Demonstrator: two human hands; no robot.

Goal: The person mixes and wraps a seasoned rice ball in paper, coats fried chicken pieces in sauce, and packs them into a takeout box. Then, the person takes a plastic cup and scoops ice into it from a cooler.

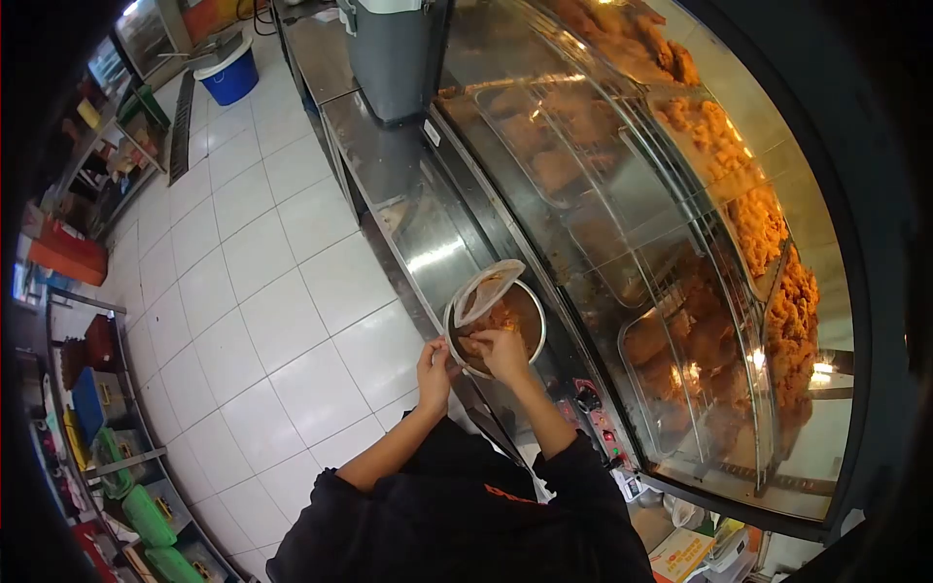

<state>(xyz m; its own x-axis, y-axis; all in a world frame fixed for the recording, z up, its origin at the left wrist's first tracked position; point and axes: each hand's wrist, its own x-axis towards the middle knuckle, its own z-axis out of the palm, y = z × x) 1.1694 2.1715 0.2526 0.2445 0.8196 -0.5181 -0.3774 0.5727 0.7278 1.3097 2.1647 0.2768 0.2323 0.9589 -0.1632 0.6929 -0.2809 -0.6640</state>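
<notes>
A round metal bowl (541, 335) stands on the steel counter, with reddish-brown food (501, 316) inside. Over its far left side leans a translucent, pale-rimmed lid or piece of plastic (491, 290); which of the two, I cannot tell. My right hand (502, 356) reaches over the near part of the bowl, fingers bunched together and pointing in; anything between them is hidden. Just outside the left rim, my left hand (433, 373) is closed with curled fingers, very near or touching the edge. What it grips, if anything, is too small to make out.
To the right rises a glass display case (622, 228) with trays of fried food (758, 228). A grey bin-like container (389, 63) stands farther along the steel counter (428, 219). A blue bucket (230, 80) is on the tiled floor (282, 301); shelves (126, 457) line the left.
</notes>
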